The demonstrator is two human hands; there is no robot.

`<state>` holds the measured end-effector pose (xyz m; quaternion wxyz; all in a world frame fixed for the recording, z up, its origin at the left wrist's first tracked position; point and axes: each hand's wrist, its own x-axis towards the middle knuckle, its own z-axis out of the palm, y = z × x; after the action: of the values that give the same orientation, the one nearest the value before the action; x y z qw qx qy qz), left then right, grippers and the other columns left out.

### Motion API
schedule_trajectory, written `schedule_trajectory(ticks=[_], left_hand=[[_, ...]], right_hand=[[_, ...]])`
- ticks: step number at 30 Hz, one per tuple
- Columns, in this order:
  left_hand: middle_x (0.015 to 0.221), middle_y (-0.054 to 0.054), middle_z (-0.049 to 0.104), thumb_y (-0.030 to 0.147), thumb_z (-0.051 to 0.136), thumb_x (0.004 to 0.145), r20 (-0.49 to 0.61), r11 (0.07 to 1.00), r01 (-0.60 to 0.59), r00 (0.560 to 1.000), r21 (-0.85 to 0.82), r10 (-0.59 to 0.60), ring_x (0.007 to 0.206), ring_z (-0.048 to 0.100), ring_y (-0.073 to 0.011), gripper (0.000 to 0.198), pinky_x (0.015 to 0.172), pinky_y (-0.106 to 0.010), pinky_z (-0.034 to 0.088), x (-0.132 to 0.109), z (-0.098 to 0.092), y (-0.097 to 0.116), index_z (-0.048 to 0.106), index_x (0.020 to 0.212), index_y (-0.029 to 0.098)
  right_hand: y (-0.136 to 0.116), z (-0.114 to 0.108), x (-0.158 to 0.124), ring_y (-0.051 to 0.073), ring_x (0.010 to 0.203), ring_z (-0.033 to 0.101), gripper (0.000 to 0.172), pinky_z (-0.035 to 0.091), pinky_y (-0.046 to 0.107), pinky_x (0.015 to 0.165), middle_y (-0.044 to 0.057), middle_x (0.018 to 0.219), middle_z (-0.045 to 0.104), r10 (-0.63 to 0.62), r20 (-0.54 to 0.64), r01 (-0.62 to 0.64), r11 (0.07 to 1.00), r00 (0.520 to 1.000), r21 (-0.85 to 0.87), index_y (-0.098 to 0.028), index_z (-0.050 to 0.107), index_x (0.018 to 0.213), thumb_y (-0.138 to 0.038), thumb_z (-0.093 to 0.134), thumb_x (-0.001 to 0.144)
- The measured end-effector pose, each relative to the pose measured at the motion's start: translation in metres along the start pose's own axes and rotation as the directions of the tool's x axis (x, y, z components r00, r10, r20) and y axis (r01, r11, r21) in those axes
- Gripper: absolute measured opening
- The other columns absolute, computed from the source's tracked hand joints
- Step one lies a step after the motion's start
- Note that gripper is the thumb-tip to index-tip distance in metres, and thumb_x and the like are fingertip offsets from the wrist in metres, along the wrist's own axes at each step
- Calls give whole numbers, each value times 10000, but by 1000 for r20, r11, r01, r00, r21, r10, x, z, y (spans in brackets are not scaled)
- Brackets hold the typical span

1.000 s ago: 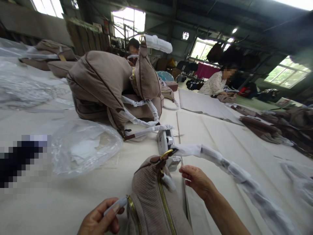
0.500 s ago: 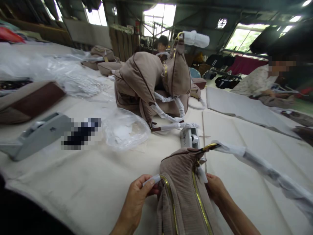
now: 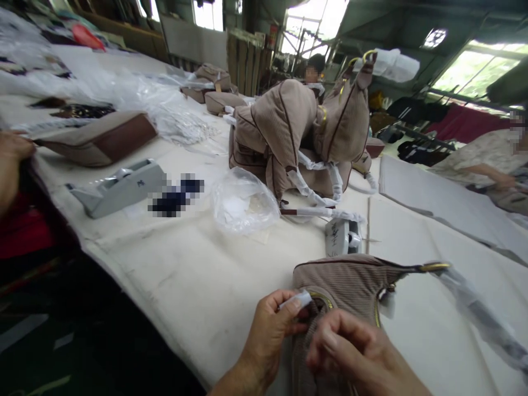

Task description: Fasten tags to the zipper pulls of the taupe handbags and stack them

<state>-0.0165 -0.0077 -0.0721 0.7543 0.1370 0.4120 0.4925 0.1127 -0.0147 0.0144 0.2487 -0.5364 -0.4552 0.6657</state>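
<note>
Nearest the camera, the left hand (image 3: pixel 270 335) is pinching the paper-wrapped zipper pull (image 3: pixel 295 300) of a taupe corduroy handbag (image 3: pixel 342 275), which is lying on the desk (image 3: pixel 185 275) directly before the person. The right hand (image 3: pixel 358 352) is curling its fingers over the handbag's near end; whether it is grasping anything cannot be told. The handbag's plastic-wrapped strap (image 3: pixel 474 311) is trailing to the right from a gold ring (image 3: pixel 433 267). Just beyond the handbag, a small white dispenser (image 3: pixel 344 237) is standing. Farther back, a clear plastic bag (image 3: pixel 243 201) and a grey tape dispenser (image 3: pixel 119 187) are resting near a pile of matching handbags (image 3: pixel 289 126).
</note>
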Motion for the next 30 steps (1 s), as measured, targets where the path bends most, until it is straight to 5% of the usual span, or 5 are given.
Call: schedule_trajectory(ticks=[3,13,19,30], left_hand=[[630,-8,600,322,706,716,-14,1000,-10,1000,-8,10,541,528,-96,219,526,-203,449,0,-1,-2,654,755,112],[619,-8,589,303,656,742,31,1000,-8,999,29,7,561,527,-121,194,583,-256,467,15,-6,-4,626,739,111],[632,-2,584,320,644,759,42,986,-46,998,163,40,595,524,-117,203,586,-231,442,20,-12,-7,638,752,118],[660,-26,630,318,676,734,192,999,-11,981,51,1,596,574,-129,220,607,-251,461,29,-24,-7,627,767,106]], right_hand=[[3,21,28,108,544,515,472,430,215,527,9,595,572,90,-64,-89,996,994,27,-164,503,627,-605,664,683],[14,11,42,101,475,536,482,427,181,420,9,543,580,171,-324,-220,968,930,-121,-154,516,574,-608,641,681],[22,5,52,98,477,554,427,446,182,422,12,584,601,191,-286,-257,943,939,-212,-143,560,651,-558,582,753],[28,7,63,91,356,529,283,389,166,352,2,495,602,182,-370,-319,879,911,-354,-160,500,622,-380,489,800]])
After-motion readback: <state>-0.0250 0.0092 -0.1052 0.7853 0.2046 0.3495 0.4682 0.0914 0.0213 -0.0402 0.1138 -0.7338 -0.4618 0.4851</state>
